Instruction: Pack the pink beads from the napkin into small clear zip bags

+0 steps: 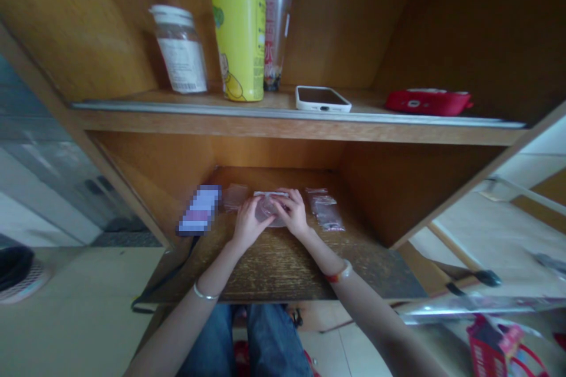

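Both hands, the left and the right, close around a clear plastic bag that lies midway between the side edges of the counter, nearer its back edge than its front. Fingers curl over the bag from either side with the thumbs turned inward, a grip that probably keeps so limp a film from sliding; what the fingertips pinch is too small to tell. The forearms cross the front edge, which likely steadies the reach. Toward the right edge lies a loose group of clear packets, and just left of the left hand lie flat clear sachets, both apparently within easy reach while leaving the middle to the hands. Near the left edge a phone shows a lit screen, perhaps placed there to be glanced at; a dark strap runs from beside it to the front left corner. A yellow bottle and a white-cased phone sit on the upper shelf, presumably to spare working room below.
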Available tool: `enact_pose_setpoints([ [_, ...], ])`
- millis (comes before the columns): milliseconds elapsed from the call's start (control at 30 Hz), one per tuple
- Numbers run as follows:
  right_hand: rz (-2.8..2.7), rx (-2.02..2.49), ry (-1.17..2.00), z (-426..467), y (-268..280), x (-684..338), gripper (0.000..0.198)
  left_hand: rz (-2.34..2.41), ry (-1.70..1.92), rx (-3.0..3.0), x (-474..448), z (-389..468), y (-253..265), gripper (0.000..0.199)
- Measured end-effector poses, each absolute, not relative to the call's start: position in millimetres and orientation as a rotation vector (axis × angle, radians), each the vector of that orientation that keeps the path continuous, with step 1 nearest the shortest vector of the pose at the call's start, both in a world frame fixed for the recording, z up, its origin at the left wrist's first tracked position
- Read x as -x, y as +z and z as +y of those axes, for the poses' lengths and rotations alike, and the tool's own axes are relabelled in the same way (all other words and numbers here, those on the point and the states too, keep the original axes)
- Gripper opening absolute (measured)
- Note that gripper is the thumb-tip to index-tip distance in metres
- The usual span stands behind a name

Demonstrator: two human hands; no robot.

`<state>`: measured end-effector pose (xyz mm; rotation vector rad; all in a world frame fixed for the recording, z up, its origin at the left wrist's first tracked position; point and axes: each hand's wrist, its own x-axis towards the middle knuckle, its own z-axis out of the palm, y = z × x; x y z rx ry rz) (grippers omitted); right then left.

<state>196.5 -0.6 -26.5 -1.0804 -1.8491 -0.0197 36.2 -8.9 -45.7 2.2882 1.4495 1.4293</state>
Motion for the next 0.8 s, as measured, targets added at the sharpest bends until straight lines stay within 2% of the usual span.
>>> enact_pose_setpoints([
  [267,-1.996,1.834,-0.104,5.0,-30.1,-199.2,0.030,1.427,1.485,-2.247,-37.2,-9.6,-42.3,0.051],
  [600,-2.104,1.731,-0.037,6.1,-33.5,-199.4,0.019,1.438,1.532,-2.248,-36.1,-6.6,-46.8,0.054],
  [800,-2.080,1.769,-0.021,5.2,-29.2,-199.2,0.021,1.428,1.534,-2.236,-37.4,-9.0,-43.1,0.053],
])
